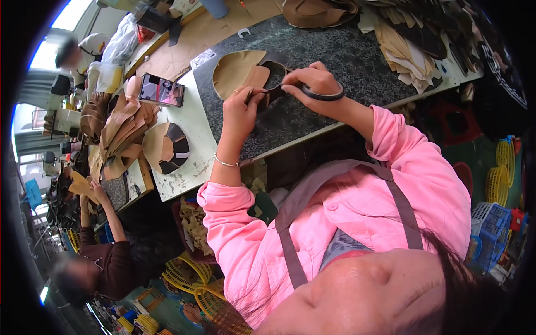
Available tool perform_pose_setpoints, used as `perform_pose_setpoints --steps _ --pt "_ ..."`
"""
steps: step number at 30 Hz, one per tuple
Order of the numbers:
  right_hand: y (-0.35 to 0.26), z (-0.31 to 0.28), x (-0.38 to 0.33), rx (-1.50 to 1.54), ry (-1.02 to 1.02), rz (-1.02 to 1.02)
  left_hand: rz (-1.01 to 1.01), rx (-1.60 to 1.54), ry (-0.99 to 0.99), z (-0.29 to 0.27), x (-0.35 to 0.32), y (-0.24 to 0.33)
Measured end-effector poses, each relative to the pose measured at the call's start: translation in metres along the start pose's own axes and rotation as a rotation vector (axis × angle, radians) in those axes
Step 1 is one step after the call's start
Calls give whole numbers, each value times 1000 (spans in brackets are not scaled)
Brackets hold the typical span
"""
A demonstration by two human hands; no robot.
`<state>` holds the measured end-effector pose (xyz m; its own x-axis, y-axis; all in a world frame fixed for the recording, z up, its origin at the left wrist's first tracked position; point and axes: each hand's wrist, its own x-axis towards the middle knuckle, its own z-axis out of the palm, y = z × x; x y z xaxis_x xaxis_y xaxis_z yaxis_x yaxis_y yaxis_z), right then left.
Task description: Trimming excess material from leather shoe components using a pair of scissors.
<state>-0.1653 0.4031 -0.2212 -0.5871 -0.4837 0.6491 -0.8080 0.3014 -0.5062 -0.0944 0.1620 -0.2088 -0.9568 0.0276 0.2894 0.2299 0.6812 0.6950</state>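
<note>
Head view, upper centre of frame: left hand (241, 111) was seen closed on a tan leather piece (254, 78), pinched at its edge. Right hand (311, 84) was closed around black scissors (312, 92), blades met at the tan piece over a dark piece (274, 72). Both were held above a dark speckled worktop (346, 56). Left of it, a phone (162, 90) was laid on a white board (192, 139). Upper right, stacked leather cut-outs (407, 50) were recorded. At lower left, another person's hand (99, 192) was noted.
</note>
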Motion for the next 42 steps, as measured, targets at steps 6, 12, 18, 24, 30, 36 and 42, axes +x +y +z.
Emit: perform_pose_setpoints --steps 6,12,18,24,30,36,42 --pt "2 2 -5 68 -26 91 83 -125 101 14 -1 16" --pt "10 -5 -14 147 -72 244 -182 -122 -69 21 3 6" --pt "5 11 -10 118 36 230 -251 -353 48 30 -11 -3" --pt "-5 28 -9 154 -42 77 -9 183 96 -1 -36 30" --pt "-23 45 -3 491 -179 69 -111 -28 128 -13 -61 9" --pt "-30 50 5 686 -318 374 -171 -41 138 -18 -68 3" --pt "-25 63 7 593 -245 267 -208 40 116 -17 -66 5"
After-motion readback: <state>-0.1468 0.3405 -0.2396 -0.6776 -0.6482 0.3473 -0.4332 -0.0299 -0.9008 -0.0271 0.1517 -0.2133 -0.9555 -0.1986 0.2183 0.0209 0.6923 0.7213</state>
